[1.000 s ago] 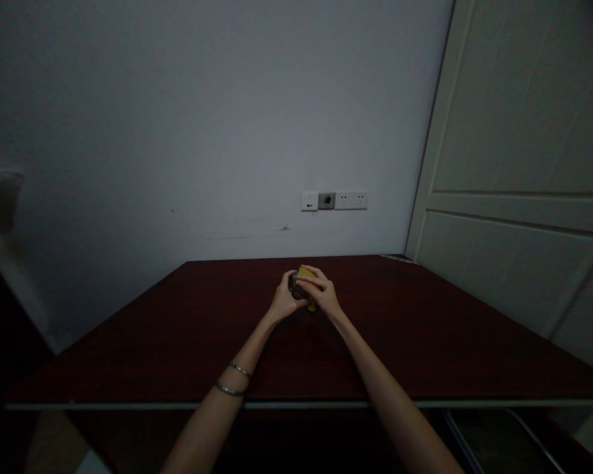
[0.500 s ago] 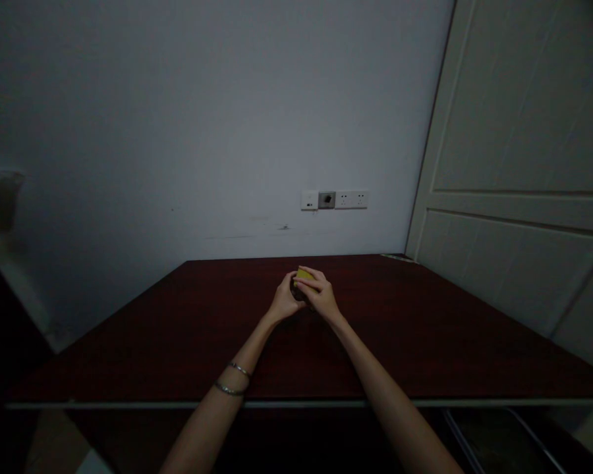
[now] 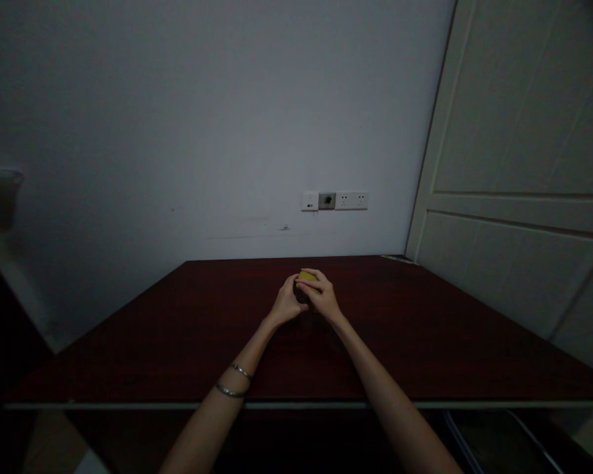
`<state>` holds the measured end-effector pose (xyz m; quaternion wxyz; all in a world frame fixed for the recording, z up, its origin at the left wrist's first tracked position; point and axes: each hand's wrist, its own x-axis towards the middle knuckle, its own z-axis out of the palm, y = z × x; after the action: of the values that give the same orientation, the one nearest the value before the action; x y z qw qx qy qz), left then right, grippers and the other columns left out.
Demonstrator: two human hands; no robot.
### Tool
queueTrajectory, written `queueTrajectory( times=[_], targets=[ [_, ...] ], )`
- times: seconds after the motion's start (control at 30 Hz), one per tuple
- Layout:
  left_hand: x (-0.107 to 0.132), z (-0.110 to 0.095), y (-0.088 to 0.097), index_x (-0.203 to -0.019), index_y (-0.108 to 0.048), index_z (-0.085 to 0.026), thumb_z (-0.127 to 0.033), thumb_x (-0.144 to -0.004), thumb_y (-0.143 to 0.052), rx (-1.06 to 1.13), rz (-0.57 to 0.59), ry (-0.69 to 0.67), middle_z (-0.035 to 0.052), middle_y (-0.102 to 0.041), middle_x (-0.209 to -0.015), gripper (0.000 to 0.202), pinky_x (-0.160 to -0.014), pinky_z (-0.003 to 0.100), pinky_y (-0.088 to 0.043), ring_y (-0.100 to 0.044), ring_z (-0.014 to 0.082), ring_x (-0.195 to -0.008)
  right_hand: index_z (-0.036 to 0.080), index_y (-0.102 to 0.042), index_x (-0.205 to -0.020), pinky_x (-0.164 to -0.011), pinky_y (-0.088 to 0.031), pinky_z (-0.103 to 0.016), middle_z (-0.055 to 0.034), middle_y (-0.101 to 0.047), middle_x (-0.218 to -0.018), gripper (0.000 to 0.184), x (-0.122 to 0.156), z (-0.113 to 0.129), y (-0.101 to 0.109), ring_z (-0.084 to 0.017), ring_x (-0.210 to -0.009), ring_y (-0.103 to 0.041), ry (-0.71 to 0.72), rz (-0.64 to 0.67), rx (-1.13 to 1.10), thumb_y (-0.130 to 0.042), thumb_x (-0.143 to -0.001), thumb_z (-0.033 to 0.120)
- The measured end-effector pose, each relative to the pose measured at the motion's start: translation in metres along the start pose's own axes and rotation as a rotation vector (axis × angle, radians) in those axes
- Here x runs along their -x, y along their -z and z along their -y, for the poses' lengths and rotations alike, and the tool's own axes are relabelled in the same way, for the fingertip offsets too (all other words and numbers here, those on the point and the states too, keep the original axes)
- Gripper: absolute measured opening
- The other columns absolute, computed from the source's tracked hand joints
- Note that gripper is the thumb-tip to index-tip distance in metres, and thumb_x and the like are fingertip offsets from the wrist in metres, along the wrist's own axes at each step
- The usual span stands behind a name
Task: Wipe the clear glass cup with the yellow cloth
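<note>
Both my hands are together above the middle of the table, towards its back. In my right hand [image 3: 322,299] is a small yellow sponge-like block [image 3: 307,276], gripped between the thumb and fingers and partly covered by them. My left hand [image 3: 285,304] curls around a dark rounded object [image 3: 301,294]. Fingers and dim light hide most of that object, so its kind cannot be made out. The yellow block lies against the upper right side of the dark object. Two metal bangles circle my left forearm.
A dark red wooden table [image 3: 178,349] reaches back to a pale wall [image 3: 227,131]. Socket plates [image 3: 350,201] sit on the wall behind my hands. A panelled white door [image 3: 514,164] stands along the right. Under the front edge at right is a dark framed item [image 3: 499,438].
The yellow block has tilted and shifted slightly right and down against the dark object. Both hands have moved a little with it, and their grips stay the same.
</note>
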<state>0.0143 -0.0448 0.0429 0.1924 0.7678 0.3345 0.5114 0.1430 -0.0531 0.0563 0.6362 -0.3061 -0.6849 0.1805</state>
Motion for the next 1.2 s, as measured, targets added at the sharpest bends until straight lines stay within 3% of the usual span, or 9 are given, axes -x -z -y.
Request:
queueTrajectory(
  times=[0.1,0.3,0.57,0.8,1.03,1.2],
  targets=[
    [0.0,0.001,0.0,-0.117,-0.042,-0.016,-0.012,-0.049,-0.071,0.019,-0.004,0.008,0.0099,-0.053,-0.114,0.074,-0.088,0.037,-0.04,-0.052,0.0227,-0.102,0.029,-0.069,-0.084,-0.091,-0.039,-0.038,-0.0034,-0.059,-0.108,0.015,0.0,0.0,-0.001,-0.02,-0.102,-0.052,-0.005,-0.014,-0.008,-0.06,-0.072,0.03],
    [0.0,-0.005,-0.002,-0.115,-0.045,-0.017,-0.024,-0.044,-0.077,0.018,0.039,0.033,0.0073,-0.057,-0.108,0.078,-0.086,0.036,-0.042,-0.055,0.0212,-0.096,0.024,-0.07,-0.084,-0.09,-0.041,-0.037,-0.0058,-0.064,-0.097,0.019,-0.007,-0.009,0.002,-0.021,-0.097,-0.056,-0.158,-0.093,-0.16,-0.061,-0.07,0.034],
    [-0.003,0.008,-0.003,-0.114,-0.047,-0.014,-0.021,-0.049,-0.074,0.115,-0.075,0.194,0.0093,-0.061,-0.102,0.07,-0.082,0.035,-0.045,-0.058,0.0225,-0.092,0.033,-0.069,-0.085,-0.092,-0.038,-0.041,-0.0018,-0.057,-0.111,0.015,0.002,0.012,-0.001,-0.022,-0.104,-0.05,0.077,0.015,0.037,-0.06,-0.073,0.029],
    [-0.002,0.0,-0.003,-0.111,-0.049,-0.014,-0.023,-0.046,-0.077,0.125,-0.037,0.152,0.0084,-0.06,-0.102,0.071,-0.084,0.035,-0.044,-0.057,0.022,-0.092,0.026,-0.069,-0.089,-0.089,-0.041,-0.036,-0.0056,-0.061,-0.103,0.02,-0.004,0.002,-0.001,-0.02,-0.098,-0.055,-0.064,-0.108,-0.076,-0.057,-0.074,0.032],
    [-0.006,0.01,-0.006,-0.108,-0.051,-0.011,-0.019,-0.049,-0.074,0.267,-0.115,0.241,0.0101,-0.062,-0.099,0.063,-0.082,0.034,-0.045,-0.058,0.0213,-0.09,0.032,-0.068,-0.087,-0.092,-0.038,-0.04,-0.0021,-0.057,-0.113,0.016,0.0,0.007,0.001,-0.021,-0.105,-0.05,0.09,0.051,0.041,-0.06,-0.073,0.028],
    [-0.006,0.006,-0.005,-0.106,-0.053,-0.01,-0.022,-0.05,-0.076,0.303,-0.096,0.199,0.0106,-0.061,-0.1,0.062,-0.082,0.032,-0.044,-0.058,0.0209,-0.09,0.026,-0.068,-0.09,-0.091,-0.041,-0.037,-0.0049,-0.06,-0.108,0.019,-0.005,0.001,0.001,-0.02,-0.102,-0.054,-0.011,-0.058,-0.101,-0.059,-0.074,0.031]
  ],
)
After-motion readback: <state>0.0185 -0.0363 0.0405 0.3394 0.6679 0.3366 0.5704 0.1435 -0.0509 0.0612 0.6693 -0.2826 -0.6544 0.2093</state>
